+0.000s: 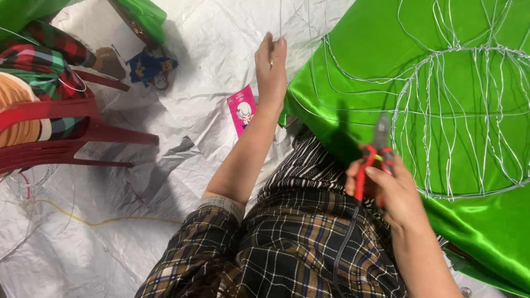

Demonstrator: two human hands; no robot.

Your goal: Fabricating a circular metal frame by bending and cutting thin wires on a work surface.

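At the far left, a glossy red plastic chair carries folded red-and-green checked cloth on crinkled white plastic sheeting, where a small pink printed card lies flat. The left hand is raised, fingertips pinched on a thin silvery wire running upward. The right hand grips red-handled pliers, dull grey nose pointing up. Beyond them, shiny green satin fabric lies under a domed frame of bent silver wire.
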